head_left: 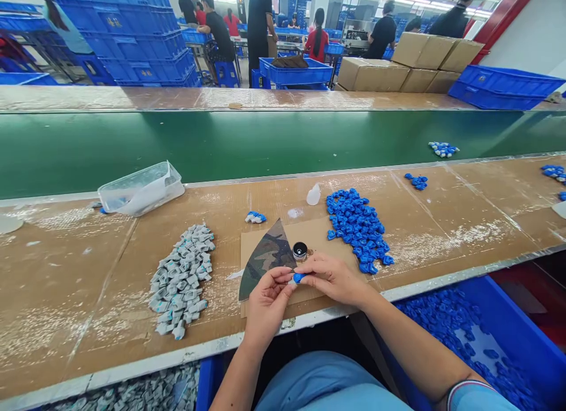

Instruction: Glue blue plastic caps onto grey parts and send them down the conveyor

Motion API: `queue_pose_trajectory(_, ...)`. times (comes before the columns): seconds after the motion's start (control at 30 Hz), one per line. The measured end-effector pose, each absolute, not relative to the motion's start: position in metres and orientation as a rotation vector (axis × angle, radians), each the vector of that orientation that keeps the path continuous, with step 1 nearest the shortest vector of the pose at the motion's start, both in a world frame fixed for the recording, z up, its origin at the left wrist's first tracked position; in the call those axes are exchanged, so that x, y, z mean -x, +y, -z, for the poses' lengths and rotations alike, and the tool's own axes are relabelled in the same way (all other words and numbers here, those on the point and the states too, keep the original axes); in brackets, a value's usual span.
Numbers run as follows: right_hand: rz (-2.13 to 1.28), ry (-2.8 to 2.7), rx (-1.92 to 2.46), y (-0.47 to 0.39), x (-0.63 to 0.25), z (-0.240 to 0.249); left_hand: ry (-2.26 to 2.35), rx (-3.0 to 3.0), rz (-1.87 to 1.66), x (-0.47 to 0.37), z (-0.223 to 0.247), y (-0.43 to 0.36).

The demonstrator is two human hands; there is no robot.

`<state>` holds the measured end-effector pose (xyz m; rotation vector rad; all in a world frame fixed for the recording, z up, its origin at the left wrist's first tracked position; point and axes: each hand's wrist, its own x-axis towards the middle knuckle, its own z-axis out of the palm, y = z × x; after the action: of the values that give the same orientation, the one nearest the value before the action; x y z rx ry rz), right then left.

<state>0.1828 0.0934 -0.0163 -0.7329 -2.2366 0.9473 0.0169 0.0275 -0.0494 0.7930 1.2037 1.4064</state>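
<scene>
Roomy tabletop (pixel 66 263) flanks the grey pile (pixel 182 281); near the front edge (pixel 186 357), left hand (pixel 267 302) and right hand (pixel 333 279) pinch a blue piece (pixel 299 278).

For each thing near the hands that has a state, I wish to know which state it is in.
Small blue piece: held, not lying on the bench
Left hand: pinching that piece
Right hand: pinching that piece
Camouflage sheet: lying flat
Black-topped container: upright; open or closed, I cannot tell
Clear tub: lidless
Grey pieces: loosely heaped
Blue pieces: loosely heaped
Lower-right blue bin: open, partly filled
</scene>
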Motion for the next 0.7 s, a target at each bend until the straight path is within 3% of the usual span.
queue_pose_trajectory(0.4, -0.894, -2.106, 0.824, 0.088, -0.183, 0.034, 1.245, -0.802, -1.324, -0.011, 0.037, 0.036)
queue_pose_trajectory(0.7, 0.041, -2.201, 1.488, 0.138, -0.217, 0.036, 1.69, -0.995, -1.447, 0.039, 0.026, 0.118)
